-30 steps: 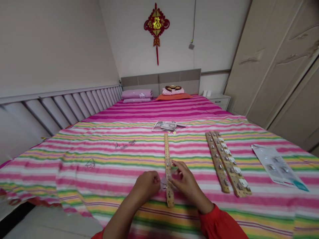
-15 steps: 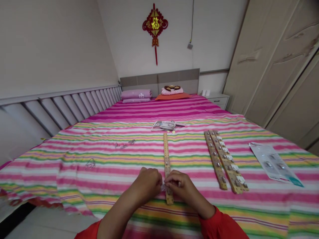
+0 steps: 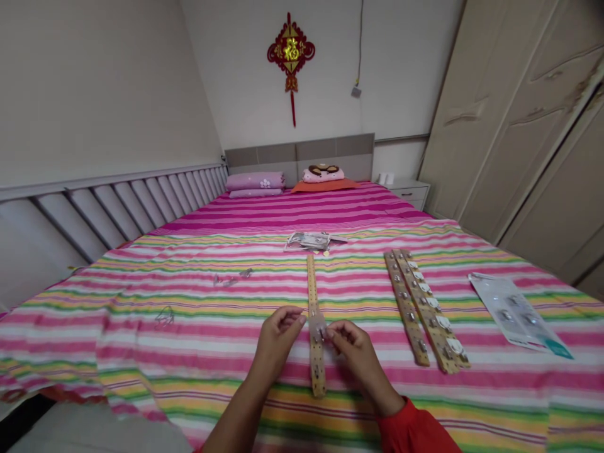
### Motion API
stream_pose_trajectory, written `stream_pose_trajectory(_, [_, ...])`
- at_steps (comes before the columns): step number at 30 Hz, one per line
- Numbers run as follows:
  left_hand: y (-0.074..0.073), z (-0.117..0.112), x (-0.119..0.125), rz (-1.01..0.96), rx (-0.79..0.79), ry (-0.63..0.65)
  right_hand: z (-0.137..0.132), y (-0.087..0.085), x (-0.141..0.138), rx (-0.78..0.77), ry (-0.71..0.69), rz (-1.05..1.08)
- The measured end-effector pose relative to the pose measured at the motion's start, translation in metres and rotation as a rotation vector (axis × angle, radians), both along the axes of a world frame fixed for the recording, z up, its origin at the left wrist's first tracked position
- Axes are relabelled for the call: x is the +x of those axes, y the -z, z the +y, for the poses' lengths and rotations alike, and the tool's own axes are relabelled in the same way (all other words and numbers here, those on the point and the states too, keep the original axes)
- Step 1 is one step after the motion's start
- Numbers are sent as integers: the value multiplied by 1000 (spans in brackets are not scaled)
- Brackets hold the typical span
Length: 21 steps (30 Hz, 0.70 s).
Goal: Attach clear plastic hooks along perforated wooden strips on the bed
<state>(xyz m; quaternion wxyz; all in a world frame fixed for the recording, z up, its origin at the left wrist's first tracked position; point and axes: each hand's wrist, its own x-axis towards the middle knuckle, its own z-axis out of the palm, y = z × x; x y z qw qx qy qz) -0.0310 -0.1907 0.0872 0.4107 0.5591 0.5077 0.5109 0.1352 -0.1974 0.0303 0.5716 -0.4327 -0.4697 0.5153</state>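
Observation:
A long perforated wooden strip (image 3: 312, 283) lies on the bed in front of me, with small metal parts fixed along its nearer half. Over its middle, my right hand (image 3: 353, 349) pinches a small clear plastic bag (image 3: 318, 324) between thumb and forefinger; a shiny metal piece shows at the bag, though its kind is too small to make out. On the strip's left side is my left hand (image 3: 278, 340), its thumb and forefinger apart and close to the bag's edge, with nothing visible between them.
Two strips with metal parts, a plain one (image 3: 408, 308) and one with white discs (image 3: 434, 308), lie to the right. Beyond them is a clear package (image 3: 516, 308). Plastic scraps (image 3: 231, 280) and a crumpled clear piece (image 3: 165, 316) lie left. More packaging (image 3: 309, 240) lies farther back.
Both hands have moved farther up the strip and apart from each other. My left fingers have opened away from the clear plastic, which is now in my right fingers over the strip.

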Motion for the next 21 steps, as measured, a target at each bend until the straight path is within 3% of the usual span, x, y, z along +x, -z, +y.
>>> stream_pose_trajectory(5, [30,19,4,-140,-80,78,10,4,-4,-89,0,128])
stream_pose_trajectory(14, [34,82,17,-200,-124,66,68,4,-3,-73,23,71])
stream_pose_trajectory(21, [53,122,25,-179,-249,9,112,23,-4,-75,41,2])
